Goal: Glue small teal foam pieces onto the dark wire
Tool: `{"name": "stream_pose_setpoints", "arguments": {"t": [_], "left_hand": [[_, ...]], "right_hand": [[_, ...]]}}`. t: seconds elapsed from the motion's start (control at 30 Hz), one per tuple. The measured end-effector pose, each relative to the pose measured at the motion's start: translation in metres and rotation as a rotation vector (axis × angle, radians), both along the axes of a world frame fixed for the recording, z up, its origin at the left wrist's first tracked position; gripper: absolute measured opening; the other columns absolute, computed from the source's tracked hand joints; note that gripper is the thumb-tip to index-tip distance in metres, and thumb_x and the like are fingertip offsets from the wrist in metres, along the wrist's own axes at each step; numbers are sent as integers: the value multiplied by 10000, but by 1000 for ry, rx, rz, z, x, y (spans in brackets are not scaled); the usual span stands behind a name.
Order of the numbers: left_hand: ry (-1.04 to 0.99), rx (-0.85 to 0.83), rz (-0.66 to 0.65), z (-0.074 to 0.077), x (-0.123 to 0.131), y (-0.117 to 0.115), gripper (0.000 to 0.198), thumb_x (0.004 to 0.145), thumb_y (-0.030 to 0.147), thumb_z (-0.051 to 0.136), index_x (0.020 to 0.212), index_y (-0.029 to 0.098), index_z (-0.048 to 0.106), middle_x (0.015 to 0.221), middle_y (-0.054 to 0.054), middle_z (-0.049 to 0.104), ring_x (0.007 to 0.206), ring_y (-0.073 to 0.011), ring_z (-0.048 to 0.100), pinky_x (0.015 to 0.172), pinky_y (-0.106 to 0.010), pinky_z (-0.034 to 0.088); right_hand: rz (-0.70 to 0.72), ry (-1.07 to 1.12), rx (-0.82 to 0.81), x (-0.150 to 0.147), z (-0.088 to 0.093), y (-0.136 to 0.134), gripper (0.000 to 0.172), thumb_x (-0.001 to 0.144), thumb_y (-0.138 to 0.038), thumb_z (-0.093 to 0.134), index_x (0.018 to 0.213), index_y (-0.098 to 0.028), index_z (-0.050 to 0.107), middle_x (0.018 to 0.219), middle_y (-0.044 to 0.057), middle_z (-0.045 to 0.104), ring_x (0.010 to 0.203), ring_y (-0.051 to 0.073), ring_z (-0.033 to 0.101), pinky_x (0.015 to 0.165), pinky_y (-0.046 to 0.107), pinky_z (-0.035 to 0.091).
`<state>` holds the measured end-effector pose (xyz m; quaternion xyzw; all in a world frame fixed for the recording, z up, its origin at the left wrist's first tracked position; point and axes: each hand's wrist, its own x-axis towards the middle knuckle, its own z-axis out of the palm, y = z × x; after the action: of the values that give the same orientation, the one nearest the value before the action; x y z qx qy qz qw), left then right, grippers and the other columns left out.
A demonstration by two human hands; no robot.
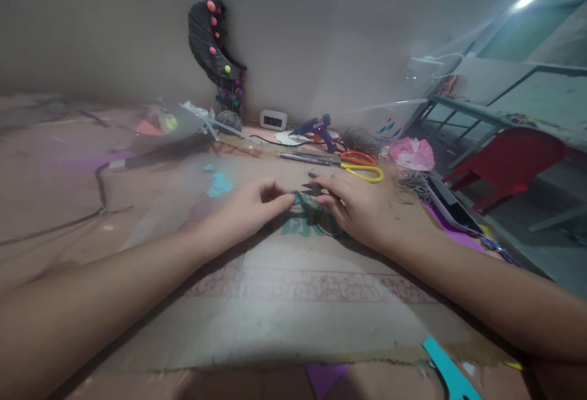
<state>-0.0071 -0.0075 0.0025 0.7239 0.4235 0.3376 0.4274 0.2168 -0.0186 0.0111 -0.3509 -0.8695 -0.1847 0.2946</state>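
My left hand pinches a small teal piece between thumb and fingertips over a cardboard sheet. Facing it, my right hand grips what look like small scissors, their dark pointed blades slightly apart and aimed at the teal piece. Fingers hide most of the handles. Below the right hand shows a thin dark loop; whether it belongs to the scissors I cannot tell. Green print marks the cardboard under both hands. Left of them lies a small heap of light-blue scraps.
Behind the hands lie scissors with orange and yellow handles, a blue glue gun and grey yarn. A phone rests at right. Teal paper and a purple triangle lie in front. A black crescent ornament hangs on the wall.
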Motion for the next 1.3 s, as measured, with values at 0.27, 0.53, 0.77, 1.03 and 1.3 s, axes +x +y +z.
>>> {"name": "stream_pose_setpoints", "arguments": {"t": [0.27, 0.53, 0.77, 1.03, 1.3], "left_hand": [[11, 11, -3, -3, -1, 2, 258, 857, 434, 589, 838, 185, 650, 829, -23, 679, 764, -165, 600, 691, -287, 448], [18, -18, -5, 0, 0, 2, 260, 856, 431, 593, 852, 178, 647, 839, -24, 677, 766, -165, 590, 706, -294, 437], [37, 2, 1, -2, -1, 2, 254, 853, 431, 595, 846, 183, 652, 833, -20, 676, 774, -167, 588, 695, -296, 424], [43, -18, 3, 1, -1, 0, 244, 854, 419, 597, 830, 180, 639, 812, -7, 659, 755, -154, 571, 687, -285, 411], [19, -8, -7, -1, 0, 2, 252, 845, 426, 598, 830, 180, 650, 810, -17, 666, 748, -160, 575, 685, -294, 420]], "right_hand": [[14, -85, 20, 0, 0, 2, 363, 1005, -346, 424, 1005, -118, 706, 795, 89, 705, 722, 179, 604, 665, 298, 433], [21, -92, 72, 1, -1, 4, 323, 995, -324, 456, 996, -122, 708, 787, 80, 706, 717, 175, 600, 656, 291, 422], [35, -101, 66, -1, 1, 4, 293, 983, -292, 483, 980, -109, 711, 770, 80, 703, 694, 177, 596, 639, 296, 418], [29, -109, 84, 0, -1, 4, 298, 987, -280, 472, 977, -110, 716, 762, 78, 701, 686, 178, 589, 632, 295, 409], [38, -120, 72, 1, 0, 4, 328, 997, -281, 442, 971, -109, 720, 750, 77, 694, 672, 175, 584, 621, 300, 408]]}}
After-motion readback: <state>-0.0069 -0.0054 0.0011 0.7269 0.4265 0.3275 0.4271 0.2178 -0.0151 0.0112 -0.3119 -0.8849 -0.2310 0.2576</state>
